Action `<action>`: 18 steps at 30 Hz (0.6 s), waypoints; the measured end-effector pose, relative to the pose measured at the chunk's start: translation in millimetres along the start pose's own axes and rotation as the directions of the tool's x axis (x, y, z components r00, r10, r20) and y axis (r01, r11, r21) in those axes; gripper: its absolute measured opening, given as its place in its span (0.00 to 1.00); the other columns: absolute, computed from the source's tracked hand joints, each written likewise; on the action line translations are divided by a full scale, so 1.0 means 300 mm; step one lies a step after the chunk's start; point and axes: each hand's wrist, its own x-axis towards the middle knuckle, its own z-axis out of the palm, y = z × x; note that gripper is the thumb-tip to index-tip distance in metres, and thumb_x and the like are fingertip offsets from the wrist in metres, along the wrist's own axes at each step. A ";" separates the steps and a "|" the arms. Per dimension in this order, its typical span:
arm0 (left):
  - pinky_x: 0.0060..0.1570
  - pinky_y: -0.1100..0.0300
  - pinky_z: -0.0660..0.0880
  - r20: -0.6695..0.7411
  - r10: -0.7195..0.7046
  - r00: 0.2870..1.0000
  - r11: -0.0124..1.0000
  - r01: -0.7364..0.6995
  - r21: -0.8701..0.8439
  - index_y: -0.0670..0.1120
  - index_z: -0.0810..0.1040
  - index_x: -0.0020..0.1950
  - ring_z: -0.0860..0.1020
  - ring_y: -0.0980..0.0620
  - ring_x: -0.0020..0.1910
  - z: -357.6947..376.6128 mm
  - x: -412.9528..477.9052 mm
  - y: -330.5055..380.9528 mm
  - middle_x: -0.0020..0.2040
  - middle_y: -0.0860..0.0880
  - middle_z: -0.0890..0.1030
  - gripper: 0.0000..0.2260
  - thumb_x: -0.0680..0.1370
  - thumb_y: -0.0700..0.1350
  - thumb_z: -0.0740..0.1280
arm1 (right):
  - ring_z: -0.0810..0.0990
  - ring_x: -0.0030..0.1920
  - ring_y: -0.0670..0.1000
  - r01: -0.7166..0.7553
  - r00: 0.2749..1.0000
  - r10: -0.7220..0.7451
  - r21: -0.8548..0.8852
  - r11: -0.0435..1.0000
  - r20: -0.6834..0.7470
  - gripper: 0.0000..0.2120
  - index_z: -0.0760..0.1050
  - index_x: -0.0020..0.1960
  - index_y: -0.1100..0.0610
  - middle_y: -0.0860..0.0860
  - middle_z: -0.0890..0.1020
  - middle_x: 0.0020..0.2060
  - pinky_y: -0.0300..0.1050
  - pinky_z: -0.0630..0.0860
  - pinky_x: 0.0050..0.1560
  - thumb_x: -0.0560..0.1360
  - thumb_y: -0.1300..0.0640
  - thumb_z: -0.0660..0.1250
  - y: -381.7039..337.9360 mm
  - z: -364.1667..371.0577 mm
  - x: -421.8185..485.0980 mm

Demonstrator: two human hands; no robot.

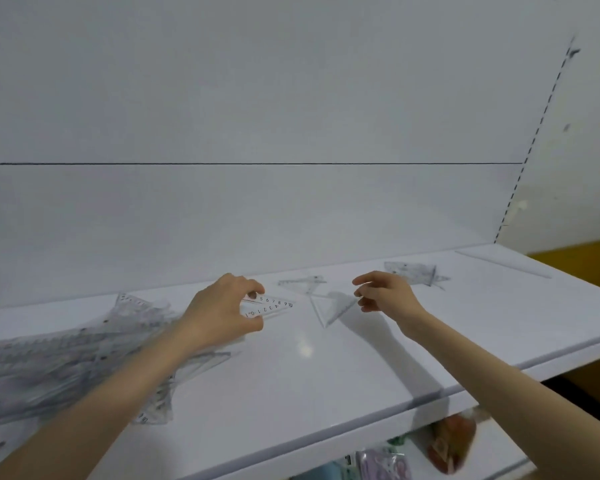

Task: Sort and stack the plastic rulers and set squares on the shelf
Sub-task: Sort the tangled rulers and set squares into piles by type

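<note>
My left hand (224, 308) grips a small clear set square (271, 305) with printed numbers, held just above the white shelf (326, 368). My right hand (383, 291) hovers with relaxed, slightly curled fingers and holds nothing, right beside another clear set square (331, 306) lying flat. Farther back lie a set square (303, 283) near the wall and a darker stack of set squares (413, 271) at the right. A blurred heap of clear rulers and set squares (59, 358) covers the shelf's left side, partly under my left forearm.
A white back panel (257, 133) rises behind the shelf, with a slotted upright (534, 140) at the right. Below the shelf's front edge, a lower shelf holds packaged goods (447, 441). An orange surface (582, 254) shows at far right.
</note>
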 end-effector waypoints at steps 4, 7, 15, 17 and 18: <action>0.55 0.58 0.71 -0.003 -0.063 0.998 0.998 0.063 0.002 0.56 0.73 0.62 0.70 0.60 0.57 -0.008 -0.024 -0.012 0.53 0.62 0.73 0.28 0.62 0.59 0.61 | 0.78 0.33 0.50 0.017 0.997 -0.015 -0.029 0.999 0.071 0.10 0.80 0.47 0.60 0.57 0.82 0.39 0.39 0.78 0.37 0.74 0.69 0.61 0.027 0.110 0.154; 0.55 0.62 0.69 -0.038 -0.095 0.995 0.995 0.095 -0.013 0.57 0.73 0.61 0.66 0.70 0.54 0.000 -0.035 -0.012 0.49 0.70 0.69 0.31 0.59 0.63 0.57 | 0.79 0.38 0.48 0.139 0.986 -0.117 -0.193 0.971 0.119 0.09 0.81 0.50 0.59 0.54 0.83 0.42 0.37 0.75 0.42 0.73 0.66 0.64 0.049 0.175 0.252; 0.52 0.66 0.68 -0.068 -0.175 0.982 0.985 0.175 -0.010 0.56 0.73 0.62 0.60 0.80 0.53 0.069 -0.015 0.077 0.47 0.70 0.67 0.33 0.59 0.63 0.54 | 0.73 0.56 0.53 0.498 0.854 -0.444 -0.675 0.545 0.272 0.11 0.82 0.52 0.55 0.50 0.78 0.52 0.43 0.67 0.51 0.71 0.55 0.68 0.116 0.168 0.383; 0.48 0.73 0.65 -0.067 -0.166 0.984 0.986 0.166 -0.012 0.56 0.72 0.62 0.62 0.78 0.53 0.086 0.000 0.104 0.48 0.69 0.68 0.28 0.63 0.60 0.59 | 0.74 0.55 0.53 0.601 0.786 -0.531 -0.592 0.537 0.316 0.12 0.81 0.54 0.56 0.51 0.79 0.52 0.42 0.67 0.51 0.71 0.55 0.68 0.104 0.161 0.381; 0.47 0.74 0.64 -0.066 -0.163 0.984 0.987 0.162 -0.025 0.56 0.72 0.63 0.63 0.76 0.53 0.094 0.012 0.119 0.48 0.68 0.68 0.26 0.65 0.57 0.61 | 0.75 0.54 0.51 0.633 0.770 -0.545 -0.502 0.590 0.331 0.14 0.80 0.54 0.55 0.49 0.79 0.51 0.41 0.68 0.50 0.70 0.53 0.66 0.086 0.153 0.364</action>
